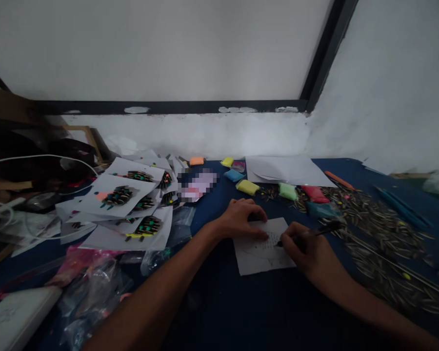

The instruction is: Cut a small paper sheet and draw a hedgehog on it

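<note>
A small white sheet of paper lies on the dark blue tabletop, with lines of marks and a faint curved outline on it. My left hand rests over its upper left part, thumb and fingers apart. Closed round a dark pen, my right hand sits at the paper's right edge. The pen's tip points toward the marks. Striped seeds are heaped to the right of this hand. Packets of coloured clay, including a yellow one and a red one, lie beyond the hands.
White cards bearing seeds and coloured clay are stacked at the left. Clear plastic bags and a white box lie nearer. Blank white sheets lie by the wall. Blue tweezers and a thin rod lie among the seeds.
</note>
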Motion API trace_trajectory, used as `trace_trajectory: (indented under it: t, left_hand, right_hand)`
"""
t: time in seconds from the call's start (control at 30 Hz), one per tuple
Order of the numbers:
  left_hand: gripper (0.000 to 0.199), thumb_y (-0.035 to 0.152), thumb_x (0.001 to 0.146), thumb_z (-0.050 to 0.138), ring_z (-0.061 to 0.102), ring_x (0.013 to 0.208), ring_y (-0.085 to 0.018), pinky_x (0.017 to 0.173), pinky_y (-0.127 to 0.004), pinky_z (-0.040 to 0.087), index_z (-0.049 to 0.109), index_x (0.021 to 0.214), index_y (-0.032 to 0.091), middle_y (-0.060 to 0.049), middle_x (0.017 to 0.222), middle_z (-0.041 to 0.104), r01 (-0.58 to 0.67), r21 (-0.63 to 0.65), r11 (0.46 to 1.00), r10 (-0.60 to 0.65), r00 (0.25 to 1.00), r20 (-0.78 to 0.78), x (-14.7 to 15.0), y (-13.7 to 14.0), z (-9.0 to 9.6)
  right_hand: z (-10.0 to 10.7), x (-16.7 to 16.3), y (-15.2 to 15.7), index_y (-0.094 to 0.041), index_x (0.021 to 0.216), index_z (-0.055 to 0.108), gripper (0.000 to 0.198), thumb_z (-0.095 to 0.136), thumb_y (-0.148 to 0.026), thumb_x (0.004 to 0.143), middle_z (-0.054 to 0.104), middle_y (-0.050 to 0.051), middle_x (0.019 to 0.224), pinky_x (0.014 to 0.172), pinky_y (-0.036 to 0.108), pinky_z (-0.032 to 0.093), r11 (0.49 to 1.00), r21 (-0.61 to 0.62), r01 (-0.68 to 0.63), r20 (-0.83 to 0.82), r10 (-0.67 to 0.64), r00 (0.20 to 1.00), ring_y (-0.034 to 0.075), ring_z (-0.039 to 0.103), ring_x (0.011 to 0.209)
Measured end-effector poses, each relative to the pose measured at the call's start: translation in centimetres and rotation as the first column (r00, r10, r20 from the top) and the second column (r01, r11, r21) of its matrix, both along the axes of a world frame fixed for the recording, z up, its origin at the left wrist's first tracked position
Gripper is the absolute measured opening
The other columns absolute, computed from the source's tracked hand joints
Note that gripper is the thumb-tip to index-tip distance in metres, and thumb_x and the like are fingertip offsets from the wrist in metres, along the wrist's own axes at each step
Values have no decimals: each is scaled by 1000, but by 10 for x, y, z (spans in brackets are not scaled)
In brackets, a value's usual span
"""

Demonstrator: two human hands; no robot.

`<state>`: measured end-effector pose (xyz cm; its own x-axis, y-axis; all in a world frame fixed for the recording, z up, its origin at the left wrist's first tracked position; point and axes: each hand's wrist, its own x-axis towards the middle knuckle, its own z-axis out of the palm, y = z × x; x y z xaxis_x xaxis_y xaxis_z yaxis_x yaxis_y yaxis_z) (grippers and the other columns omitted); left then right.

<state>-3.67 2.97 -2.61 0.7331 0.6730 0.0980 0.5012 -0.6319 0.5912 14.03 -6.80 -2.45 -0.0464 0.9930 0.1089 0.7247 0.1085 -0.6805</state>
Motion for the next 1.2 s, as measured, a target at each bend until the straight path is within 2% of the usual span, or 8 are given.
trace_trajectory:
  t: [0.27, 0.43, 0.6, 0.8, 0.9, 1.07, 1.2]
  left_hand:
    - [35, 44, 68, 73, 53, 98, -21, 89, -38, 30, 66, 96, 24, -1, 98, 60, -1, -9, 1000, 2, 1000, 5, -1, -1, 1]
    - [37, 47, 69, 72, 53, 98, -20, 88, -37, 30, 66, 97, 24, -1, 99, 60, 10, -4, 1000, -10, 1000, 0, -1, 0, 0]
    - [36, 44, 68, 73, 53, 98, -20, 89, -37, 30, 66, 96, 23, -2, 99, 60, 7, -8, 1000, -7, 1000, 16, -1, 0, -1]
    - [37, 46, 69, 72, 53, 99, -21, 91, -36, 31, 67, 98, 23, -2, 99, 61, 15, -7, 1000, -15, 1000, 9, -1, 1, -1]
    - [38, 46, 69, 72, 53, 99, -21, 90, -36, 32, 66, 98, 23, -3, 100, 61, 11, -6, 1000, -11, 1000, -8, -1, 1, -1]
    - [37, 46, 68, 73, 53, 99, -21, 89, -36, 31, 66, 97, 24, -2, 99, 61, 3, 4, 1000, -3, 1000, 4, 0, 0, -1]
    - [36, 45, 68, 74, 53, 98, -21, 88, -36, 30, 66, 96, 24, -1, 98, 60, 4, -1, 1000, -4, 1000, 9, 0, 0, -1]
  right_hand:
    - [2, 0, 0, -22, 65, 47, 21, 45, -33, 82, 42, -5, 48, 41, 24, 28, 1000, 12, 11, 5, -12, 1000, 11, 41, 42]
    - [3, 0, 0, -22, 63, 47, 22, 44, -33, 81, 44, -5, 46, 41, 24, 28, 999, 36, 8, 18, -8, 1000, 11, 42, 41]
    - [1, 1, 0, -21, 65, 49, 23, 44, -34, 83, 44, -4, 49, 42, 24, 29, 1000, 2, -13, 17, 13, 1000, 12, 44, 43]
    - [0, 6, 2, -22, 62, 47, 23, 44, -34, 82, 45, -4, 48, 41, 24, 29, 999, 24, 39, 7, -39, 999, 12, 44, 43]
    - [-1, 8, 3, -22, 60, 46, 26, 44, -33, 83, 48, -2, 50, 42, 25, 30, 999, 31, 22, 2, -22, 1000, 12, 45, 44]
    - [1, 5, 1, -22, 62, 45, 26, 43, -36, 84, 41, -5, 46, 40, 24, 28, 1000, 16, 24, 9, -24, 1000, 11, 42, 41]
    - [3, 4, 0, -22, 63, 46, 26, 42, -37, 84, 42, -5, 46, 41, 24, 28, 1000, 0, 20, 15, -20, 1000, 12, 42, 41]
